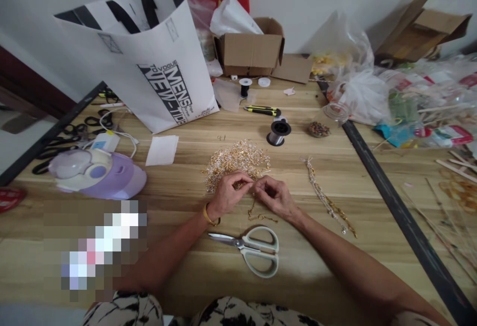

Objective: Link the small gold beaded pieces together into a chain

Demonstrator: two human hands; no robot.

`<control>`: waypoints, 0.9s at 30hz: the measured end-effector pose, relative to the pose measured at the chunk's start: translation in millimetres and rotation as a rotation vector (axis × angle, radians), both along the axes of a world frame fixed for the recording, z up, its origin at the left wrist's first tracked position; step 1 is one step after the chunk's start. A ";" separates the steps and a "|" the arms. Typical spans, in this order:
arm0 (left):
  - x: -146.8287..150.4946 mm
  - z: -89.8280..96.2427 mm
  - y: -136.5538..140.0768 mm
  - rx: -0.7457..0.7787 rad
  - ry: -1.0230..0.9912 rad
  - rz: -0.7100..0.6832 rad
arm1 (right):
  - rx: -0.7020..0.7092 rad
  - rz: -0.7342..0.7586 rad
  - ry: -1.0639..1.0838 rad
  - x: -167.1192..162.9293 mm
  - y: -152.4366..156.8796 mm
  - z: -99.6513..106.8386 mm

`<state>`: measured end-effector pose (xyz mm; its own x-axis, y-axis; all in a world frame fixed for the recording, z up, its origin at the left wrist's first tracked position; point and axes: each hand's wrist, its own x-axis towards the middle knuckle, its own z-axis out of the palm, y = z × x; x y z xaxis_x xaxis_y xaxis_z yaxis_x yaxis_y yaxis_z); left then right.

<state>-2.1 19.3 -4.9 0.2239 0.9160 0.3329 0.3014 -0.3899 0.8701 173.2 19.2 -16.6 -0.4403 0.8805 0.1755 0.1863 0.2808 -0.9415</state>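
My left hand [230, 192], with a yellow bangle [210, 215] at its wrist, is closed in a pinch at the front of a pile of small gold and clear beads [238, 157]. What it holds is too small to make out. My right hand [275, 194] is also closed, its fingertips almost meeting the left ones. From its fingers a thin gold beaded chain [257, 216] hangs down and trails onto the table. Scissors with pale handles [261, 252] lie just in front of the hands. Several finished-looking beaded strands [323, 194] rest to the right.
Behind the beads stand a spool of wire [278, 133], a yellow-black utility knife [261, 111] and a tipped jar of dark beads [324, 123]. A purple appliance [102, 174] and a white paper bag [160, 67] are on the left. Plastic bags [372, 97] crowd the right.
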 end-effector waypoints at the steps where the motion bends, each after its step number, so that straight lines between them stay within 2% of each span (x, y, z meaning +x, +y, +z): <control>1: 0.0 0.0 0.0 0.001 0.001 -0.002 | -0.001 0.001 -0.001 0.0 0.0 0.2; 14: 0.6 0.6 -0.8 0.004 0.013 -0.017 | 0.006 -0.004 -0.013 -0.1 0.6 -0.5; 27: -0.6 -3.2 -1.0 0.093 0.106 -0.028 | -0.042 -0.065 0.043 -2.1 1.5 -0.6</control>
